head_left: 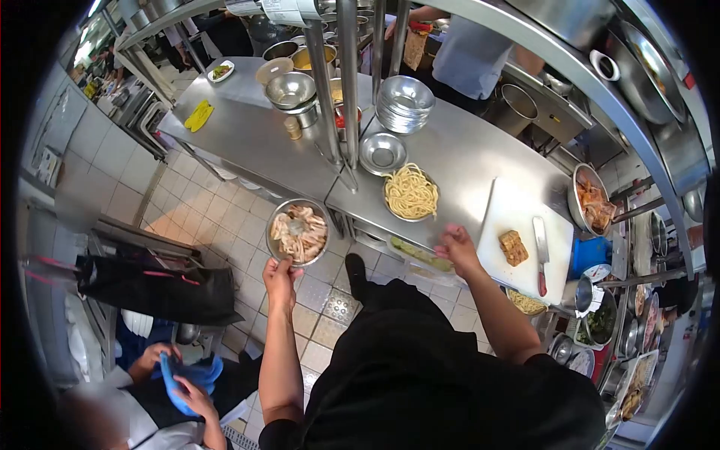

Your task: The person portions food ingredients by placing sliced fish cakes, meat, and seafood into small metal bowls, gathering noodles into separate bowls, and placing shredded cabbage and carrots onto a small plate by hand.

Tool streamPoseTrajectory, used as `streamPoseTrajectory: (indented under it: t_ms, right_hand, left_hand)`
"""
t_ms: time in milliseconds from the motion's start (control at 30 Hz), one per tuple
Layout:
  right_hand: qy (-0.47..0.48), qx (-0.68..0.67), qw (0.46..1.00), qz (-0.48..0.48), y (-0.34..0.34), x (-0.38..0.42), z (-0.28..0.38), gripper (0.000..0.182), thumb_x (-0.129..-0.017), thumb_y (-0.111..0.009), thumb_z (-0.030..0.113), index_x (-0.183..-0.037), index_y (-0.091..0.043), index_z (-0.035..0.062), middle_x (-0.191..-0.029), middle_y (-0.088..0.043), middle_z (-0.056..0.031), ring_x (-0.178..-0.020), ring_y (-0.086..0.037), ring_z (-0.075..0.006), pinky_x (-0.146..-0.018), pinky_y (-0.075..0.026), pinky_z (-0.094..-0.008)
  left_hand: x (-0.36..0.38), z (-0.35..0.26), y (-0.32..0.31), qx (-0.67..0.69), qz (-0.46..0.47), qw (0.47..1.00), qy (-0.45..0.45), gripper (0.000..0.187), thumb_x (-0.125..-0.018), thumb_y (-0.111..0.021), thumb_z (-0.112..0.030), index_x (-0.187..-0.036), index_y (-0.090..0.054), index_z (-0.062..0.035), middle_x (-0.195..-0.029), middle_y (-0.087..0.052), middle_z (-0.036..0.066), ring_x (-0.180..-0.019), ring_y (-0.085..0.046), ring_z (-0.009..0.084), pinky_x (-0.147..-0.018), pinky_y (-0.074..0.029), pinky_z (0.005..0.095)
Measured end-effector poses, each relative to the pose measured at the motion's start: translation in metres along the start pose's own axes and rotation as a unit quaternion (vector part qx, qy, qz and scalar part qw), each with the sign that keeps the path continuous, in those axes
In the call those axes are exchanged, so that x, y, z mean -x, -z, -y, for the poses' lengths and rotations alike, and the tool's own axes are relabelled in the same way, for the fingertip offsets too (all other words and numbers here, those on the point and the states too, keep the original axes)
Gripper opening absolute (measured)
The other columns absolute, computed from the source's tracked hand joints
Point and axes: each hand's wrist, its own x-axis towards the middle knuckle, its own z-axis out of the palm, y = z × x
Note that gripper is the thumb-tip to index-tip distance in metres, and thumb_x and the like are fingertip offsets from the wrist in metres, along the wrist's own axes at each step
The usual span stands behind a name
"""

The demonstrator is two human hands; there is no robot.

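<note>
My left hand (280,283) grips the near rim of a steel bowl (325,244), thumb over the edge. Pale raw-looking meat strips (300,238) fill this bowl, which hangs over the tiled floor beside the counter. My right hand (456,250) holds nothing that I can see; its fingers are loosely bent and apart at the counter's front edge. It lies between a bowl of thick yellow noodles (411,192) and a white cutting board (504,206). On that board rest a browned block of food (514,248) and a knife (541,247) with a red-brown handle.
Stacked steel bowls (405,105) and a single bowl (384,154) stand behind the noodles, near the shelf posts (349,82). A person holding blue material (187,382) is at lower left. Another person (472,56) stands across the counter. A bowl of reddish meat (591,196) sits right.
</note>
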Motion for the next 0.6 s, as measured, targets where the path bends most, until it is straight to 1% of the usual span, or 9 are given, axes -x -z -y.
streamPoseTrajectory:
  t_ms: [100,133,200,267,333,400,500,533,600]
  right_hand:
    - [0.231,0.091,0.957,-0.152,-0.022,-0.054,-0.016,0.055,-0.081,-0.06,0.008,-0.133,-0.043,0.0072,-0.112,-0.062,-0.0171,-0.076,-0.064,-0.0243,-0.064,-0.053,-0.0362]
    - [0.231,0.087,0.957,-0.152,-0.022,-0.061,-0.013,0.055,-0.081,-0.06,0.008,-0.133,-0.043,0.0072,-0.112,-0.062,-0.0171,-0.076,-0.064,-0.0243,-0.064,-0.053,-0.0362]
    - [0.127,0.24,0.953,-0.135,-0.021,-0.075,-0.006,0.044,-0.08,-0.06,0.008,-0.124,-0.051,0.0087,-0.088,-0.067,-0.0162,-0.067,-0.064,-0.0223,-0.061,-0.053,-0.0386]
    - [0.226,0.48,0.817,-0.226,-0.015,-0.082,-0.006,0.027,-0.079,-0.061,0.009,-0.106,-0.06,0.0066,-0.067,-0.064,-0.0124,-0.06,-0.064,-0.0209,-0.057,-0.051,-0.0375]
    - [0.228,0.485,0.786,-0.309,-0.017,-0.074,0.009,0.012,-0.08,-0.062,0.007,-0.091,-0.062,0.0059,-0.061,-0.061,-0.009,-0.059,-0.063,-0.0213,-0.057,-0.051,-0.0352]
    - [0.256,0.364,0.867,-0.224,-0.01,-0.068,0.017,0.01,-0.08,-0.064,0.005,-0.089,-0.061,0.0046,-0.073,-0.063,-0.0103,-0.059,-0.062,-0.0241,-0.057,-0.051,-0.0341]
    - [0.413,0.419,0.781,-0.212,-0.013,-0.062,0.021,0.013,-0.08,-0.066,0.005,-0.091,-0.059,0.0033,-0.091,-0.062,-0.0125,-0.06,-0.061,-0.0234,-0.058,-0.052,-0.0308]
    - [0.404,0.39,0.793,-0.237,0.005,-0.08,-0.001,0.019,-0.081,-0.067,0.007,-0.097,-0.056,0.0034,-0.103,-0.058,-0.0131,-0.059,-0.06,-0.0205,-0.055,-0.053,-0.0279]
    - [0.084,0.097,0.969,-0.211,-0.035,-0.055,0.026,0.019,-0.085,-0.063,0.008,-0.101,-0.055,0.0042,-0.094,-0.061,-0.0108,-0.059,-0.06,-0.0165,-0.05,-0.053,-0.026]
  left_hand:
    - [-0.06,-0.017,-0.002,0.03,-0.035,0.999,-0.012,0.008,-0.087,-0.058,-0.004,-0.082,-0.053,-0.0074,-0.076,-0.061,0.003,-0.06,-0.057,0.0092,-0.054,-0.054,0.0223]
    - [-0.078,-0.025,-0.002,0.037,-0.052,0.998,-0.01,0.01,-0.086,-0.059,-0.004,-0.079,-0.052,-0.0073,-0.074,-0.061,0.004,-0.059,-0.057,0.0099,-0.055,-0.054,0.023]
    - [-0.115,-0.035,0.004,0.032,-0.054,0.998,-0.014,0.011,-0.086,-0.06,-0.006,-0.079,-0.051,-0.0085,-0.074,-0.06,0.004,-0.059,-0.057,0.0104,-0.056,-0.054,0.0239]
    - [-0.152,-0.046,0.01,0.015,-0.065,0.998,-0.001,0.012,-0.086,-0.06,-0.006,-0.079,-0.05,-0.0092,-0.074,-0.06,0.004,-0.059,-0.057,0.0108,-0.057,-0.055,0.0249]
    - [-0.185,-0.057,0.017,0.011,-0.071,0.997,-0.003,0.013,-0.086,-0.06,-0.007,-0.079,-0.05,-0.0097,-0.075,-0.059,0.004,-0.06,-0.057,0.0112,-0.057,-0.055,0.0253]
    - [-0.208,-0.063,0.024,0.023,-0.055,0.998,-0.008,0.011,-0.086,-0.06,-0.006,-0.081,-0.05,-0.0088,-0.078,-0.06,0.004,-0.062,-0.058,0.0119,-0.058,-0.055,0.0258]
    - [-0.235,-0.072,0.025,0.059,-0.062,0.996,0.005,0.007,-0.088,-0.058,-0.005,-0.085,-0.051,-0.0075,-0.08,-0.06,0.005,-0.066,-0.06,0.0134,-0.059,-0.056,0.0262]
    - [-0.249,-0.077,0.023,0.073,-0.069,0.995,0.015,0.007,-0.088,-0.057,-0.005,-0.086,-0.051,-0.0069,-0.08,-0.06,0.005,-0.067,-0.061,0.0139,-0.059,-0.056,0.0262]
    - [-0.28,-0.082,0.024,0.089,-0.073,0.993,0.013,0.006,-0.089,-0.057,-0.006,-0.087,-0.052,-0.0065,-0.081,-0.06,0.005,-0.067,-0.061,0.0144,-0.058,-0.056,0.0259]
